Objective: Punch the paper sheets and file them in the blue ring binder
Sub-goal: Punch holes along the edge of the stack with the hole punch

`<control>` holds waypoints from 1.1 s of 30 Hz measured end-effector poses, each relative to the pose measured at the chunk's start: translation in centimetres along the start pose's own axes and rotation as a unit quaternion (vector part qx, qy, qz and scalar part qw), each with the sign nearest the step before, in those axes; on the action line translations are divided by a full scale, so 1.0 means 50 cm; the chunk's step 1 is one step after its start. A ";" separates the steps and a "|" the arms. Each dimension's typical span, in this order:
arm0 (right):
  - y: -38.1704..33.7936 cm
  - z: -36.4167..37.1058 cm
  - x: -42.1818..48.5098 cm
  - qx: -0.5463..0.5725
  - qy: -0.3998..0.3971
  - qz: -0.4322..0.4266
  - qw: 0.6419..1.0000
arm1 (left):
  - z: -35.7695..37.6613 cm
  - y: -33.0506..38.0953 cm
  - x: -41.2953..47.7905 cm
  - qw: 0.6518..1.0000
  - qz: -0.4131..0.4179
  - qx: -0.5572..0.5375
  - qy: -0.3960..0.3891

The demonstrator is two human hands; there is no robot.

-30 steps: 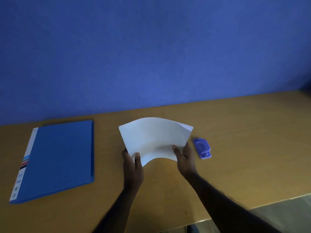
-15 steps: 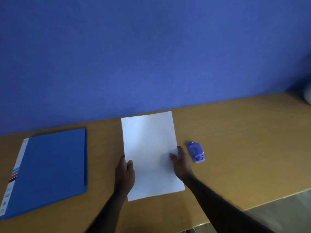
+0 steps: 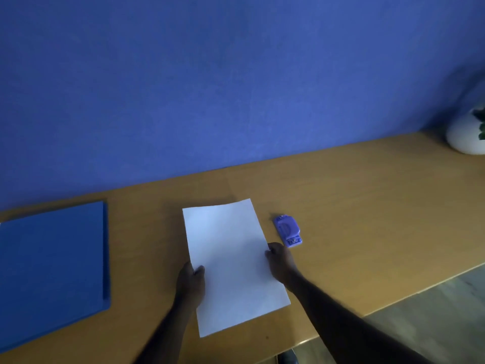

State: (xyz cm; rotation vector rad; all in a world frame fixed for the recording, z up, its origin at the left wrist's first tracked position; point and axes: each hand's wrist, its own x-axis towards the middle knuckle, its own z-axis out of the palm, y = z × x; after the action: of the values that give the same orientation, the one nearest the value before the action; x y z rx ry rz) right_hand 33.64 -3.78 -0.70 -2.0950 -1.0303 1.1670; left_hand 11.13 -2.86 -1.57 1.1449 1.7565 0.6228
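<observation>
White paper sheets point(image 3: 231, 261) lie flat on the wooden desk point(image 3: 354, 206), long side running away from me. My left hand point(image 3: 191, 281) pinches their left edge, thumb on top. My right hand point(image 3: 279, 260) grips their right edge with curled fingers. A small purple hole punch point(image 3: 288, 231) sits on the desk just right of the sheets, close to my right hand but apart from it. The blue ring binder point(image 3: 52, 266) lies closed and flat at the far left, partly cut off by the frame.
A blue wall point(image 3: 236, 88) rises straight behind the desk. A white round pot with a green plant point(image 3: 465, 135) stands at the far right back corner. The desk's front edge runs diagonally at lower right, with grey floor point(image 3: 433, 311) beyond.
The sheets, bent and lifted a second ago, now lie flat on the desk. Both hands stay at the side edges. The view has swung right, bringing the pot in.
</observation>
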 end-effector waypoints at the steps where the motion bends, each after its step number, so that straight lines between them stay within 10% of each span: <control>1: 0.010 -0.005 0.003 -0.004 -0.012 0.000 1.000 | 0.005 0.001 0.006 1.000 -0.002 -0.002 0.004; 5: 0.045 -0.024 0.015 -0.016 -0.041 0.002 0.999 | 0.016 0.013 0.025 1.000 -0.004 0.001 -0.013; 12: 0.049 -0.140 0.059 0.023 0.173 0.030 0.984 | 0.038 0.032 0.049 1.000 -0.012 -0.003 -0.013; 33: 0.046 -0.161 0.114 0.064 0.068 0.027 0.995 | 0.132 0.064 0.053 0.999 -0.016 -0.026 -0.031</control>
State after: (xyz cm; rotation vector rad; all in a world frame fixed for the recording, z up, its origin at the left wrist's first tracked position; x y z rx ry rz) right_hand 43.38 -1.06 -1.11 -2.0802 -0.8200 1.0705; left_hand 18.01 0.49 -3.17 1.0869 1.6925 0.6041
